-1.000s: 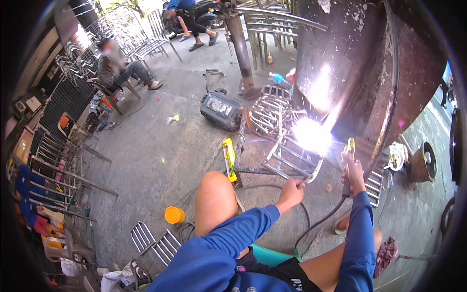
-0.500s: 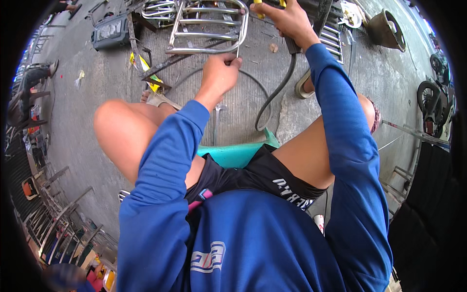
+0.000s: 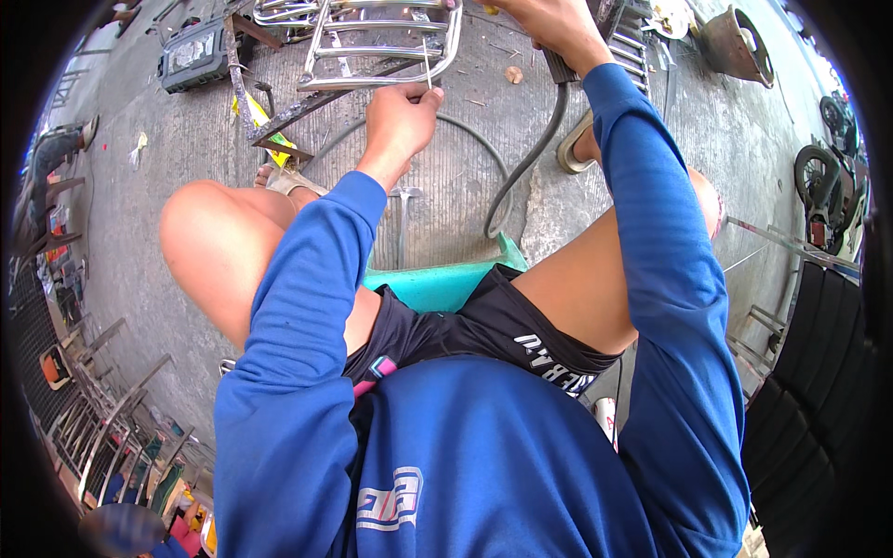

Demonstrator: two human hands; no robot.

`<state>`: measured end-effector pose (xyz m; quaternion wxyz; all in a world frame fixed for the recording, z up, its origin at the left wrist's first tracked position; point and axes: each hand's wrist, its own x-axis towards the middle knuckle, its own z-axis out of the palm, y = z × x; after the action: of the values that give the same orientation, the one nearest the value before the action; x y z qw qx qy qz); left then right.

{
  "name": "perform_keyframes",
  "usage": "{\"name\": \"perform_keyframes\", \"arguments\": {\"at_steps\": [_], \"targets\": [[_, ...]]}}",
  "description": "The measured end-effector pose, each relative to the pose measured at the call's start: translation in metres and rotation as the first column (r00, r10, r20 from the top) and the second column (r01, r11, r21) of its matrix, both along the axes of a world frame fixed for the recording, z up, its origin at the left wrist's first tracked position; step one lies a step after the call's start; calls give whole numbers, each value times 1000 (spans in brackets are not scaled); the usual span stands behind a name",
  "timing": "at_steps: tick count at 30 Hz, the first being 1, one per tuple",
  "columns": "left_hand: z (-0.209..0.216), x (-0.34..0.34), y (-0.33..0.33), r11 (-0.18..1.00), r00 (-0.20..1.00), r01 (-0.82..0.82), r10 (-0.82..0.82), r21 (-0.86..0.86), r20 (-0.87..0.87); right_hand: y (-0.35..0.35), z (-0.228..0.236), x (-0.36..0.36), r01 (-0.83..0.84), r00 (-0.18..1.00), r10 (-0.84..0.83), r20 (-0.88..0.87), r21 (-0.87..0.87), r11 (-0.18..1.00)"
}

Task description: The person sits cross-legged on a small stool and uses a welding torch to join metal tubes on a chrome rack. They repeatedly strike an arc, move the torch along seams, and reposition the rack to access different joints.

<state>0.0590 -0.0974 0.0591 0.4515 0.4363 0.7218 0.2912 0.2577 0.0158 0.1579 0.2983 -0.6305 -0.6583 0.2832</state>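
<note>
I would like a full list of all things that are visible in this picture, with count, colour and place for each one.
metal rack: one, silver, on the concrete ahead, top centre
thin rod: one, silver, upright in the left hand's fingers, against the rack
welding machine: one, dark grey, on the ground, top left
cable: one, dark grey, curving from the right hand down to the stool
stool: one, teal, under the person
bucket: one, rusty brown, top right
metal frames: several, grey, stacked at lower left
tyres: a few, black, right edge
sandals: two, pale, on the feet
left hand: pinches the thin rod
right hand: grips a dark handle, top edge
</note>
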Motion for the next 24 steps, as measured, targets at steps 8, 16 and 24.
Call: {"name": "perform_keyframes", "arguments": {"at_steps": [8, 16, 24], "targets": [[-3, -4, 2, 996, 994, 55, -48, 67, -103, -6, 12, -4, -2, 1000, 3, 14, -22, 1000], [-30, -14, 5, 996, 995, 51, -45, 71, -85, -85, 48, 24, 9, 980, -8, -201, 6, 1000], [-63, -13, 12, 978, 980, 80, -42, 191, -196, -180, 36, 52, -23, 998, 37, -52, 239, 971]]}}
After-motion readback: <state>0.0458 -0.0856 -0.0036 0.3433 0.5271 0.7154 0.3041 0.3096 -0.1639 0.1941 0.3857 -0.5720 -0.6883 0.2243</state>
